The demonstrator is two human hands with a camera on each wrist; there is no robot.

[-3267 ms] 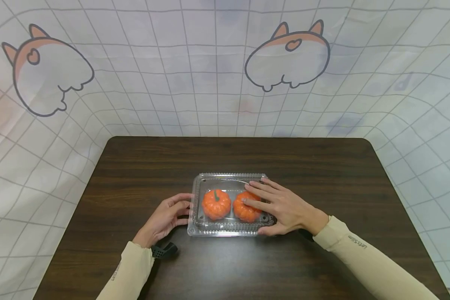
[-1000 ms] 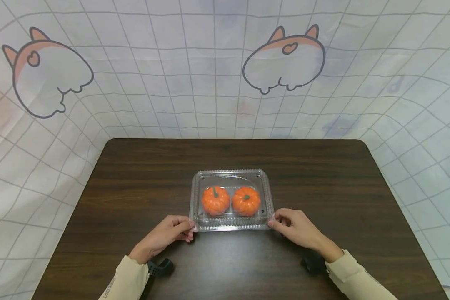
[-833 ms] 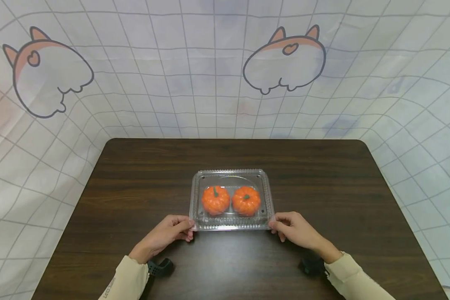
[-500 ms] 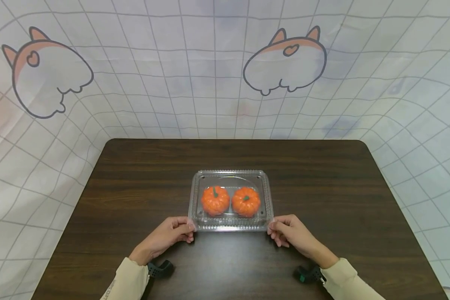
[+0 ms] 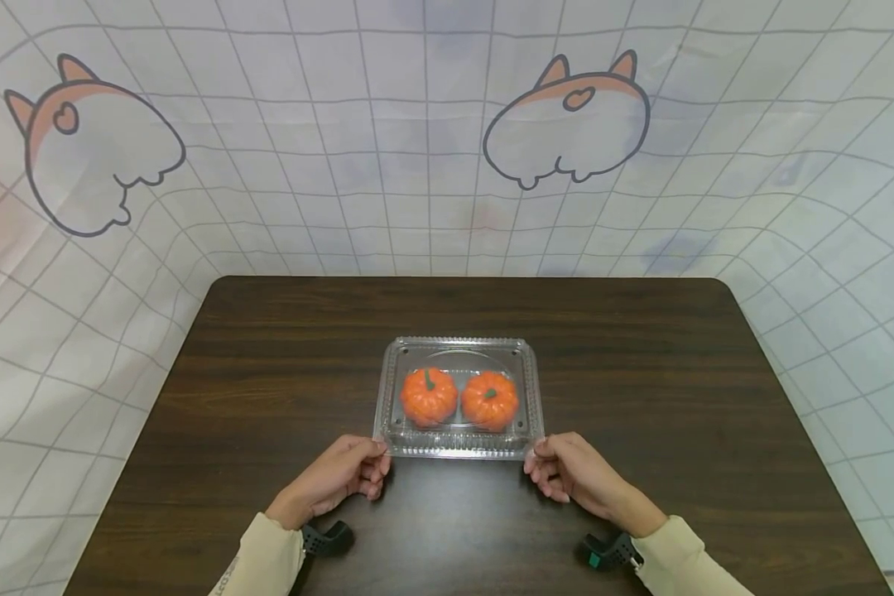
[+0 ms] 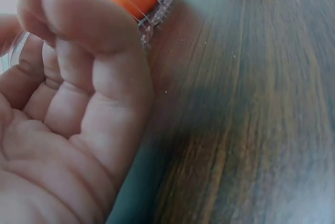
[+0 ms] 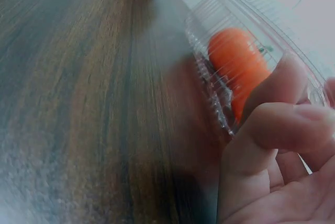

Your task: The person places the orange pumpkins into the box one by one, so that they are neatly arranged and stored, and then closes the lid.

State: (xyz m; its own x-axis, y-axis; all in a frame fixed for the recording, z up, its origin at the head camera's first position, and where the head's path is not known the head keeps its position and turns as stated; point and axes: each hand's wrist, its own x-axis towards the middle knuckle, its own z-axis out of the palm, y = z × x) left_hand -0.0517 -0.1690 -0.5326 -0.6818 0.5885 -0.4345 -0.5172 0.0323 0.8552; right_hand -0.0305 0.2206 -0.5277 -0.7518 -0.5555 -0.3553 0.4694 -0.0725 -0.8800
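Note:
A clear plastic clamshell box [image 5: 458,443] lies on the table with its lid down. Inside, side by side, sit two small orange pumpkins with green stems, the left pumpkin [image 5: 428,401] and the right pumpkin [image 5: 491,404]. My left hand [image 5: 338,478] pinches the near left corner of the box between thumb and curled fingers. At the near right corner my right hand [image 5: 581,480] pinches the rim the same way. The right wrist view shows the box wall [image 7: 207,72] from the side, with the orange of the pumpkins behind it.
The dark wood table [image 5: 283,331] runs back to a white grid-patterned cloth [image 5: 387,149] with cartoon animal drawings. A black strap device sits on each wrist, the left one [image 5: 328,539] and the right one [image 5: 609,551], low over the table.
My right hand has come off the lid and moved to the near right corner. My left hand has slid from the left side to the near left corner. Both hands now pinch the rim.

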